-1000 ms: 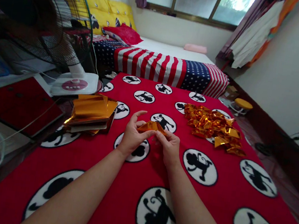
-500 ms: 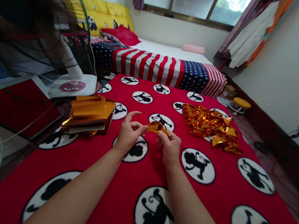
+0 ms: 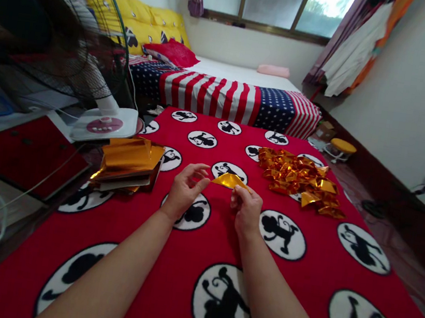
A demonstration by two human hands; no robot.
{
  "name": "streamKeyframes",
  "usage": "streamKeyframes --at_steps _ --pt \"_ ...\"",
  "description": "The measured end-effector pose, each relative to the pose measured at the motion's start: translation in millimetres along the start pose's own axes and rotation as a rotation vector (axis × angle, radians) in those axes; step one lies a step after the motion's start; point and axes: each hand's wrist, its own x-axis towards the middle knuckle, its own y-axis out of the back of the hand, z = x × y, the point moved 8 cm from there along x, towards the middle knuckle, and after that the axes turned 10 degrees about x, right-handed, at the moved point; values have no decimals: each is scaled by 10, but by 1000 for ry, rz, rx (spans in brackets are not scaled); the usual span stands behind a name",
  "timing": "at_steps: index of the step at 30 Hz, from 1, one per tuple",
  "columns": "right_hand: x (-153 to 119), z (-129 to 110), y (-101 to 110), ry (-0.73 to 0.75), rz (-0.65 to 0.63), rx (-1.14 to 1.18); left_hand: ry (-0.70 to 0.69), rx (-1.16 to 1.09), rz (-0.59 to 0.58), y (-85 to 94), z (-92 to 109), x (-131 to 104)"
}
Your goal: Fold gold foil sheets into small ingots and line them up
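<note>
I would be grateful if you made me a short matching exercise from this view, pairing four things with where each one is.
Column one:
1. Single folded gold piece
2. Stack of gold sheets
3. Heap of gold pieces
4. Red pillow

Column two:
A. On the bed
B. Between the left hand and the right hand
C. On the red cloth, to the right of both hands
D. To the left of both hands, near the fan base

Right pairs: 1-B, 2-D, 3-C, 4-A
</note>
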Motion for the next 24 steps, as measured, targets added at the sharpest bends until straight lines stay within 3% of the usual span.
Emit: streamKeyframes --at_steps 2,4,8,14,24 --pt "-39 31 -74 -27 -48 -27 -84 -3 -163 -172 114 -44" --pt "-68 62 -131 -61 -98 -67 -101 10 -216 -245 136 -72" --pt "-74 109 -173 -103 -170 -145 38 -8 -161 -223 -41 -67" --pt "-47 21 -141 28 -141 -166 235 -105 -132 -184 -196 -68" --pt "-82 46 -165 -12 -197 -220 216 -11 -109 -133 -182 -28"
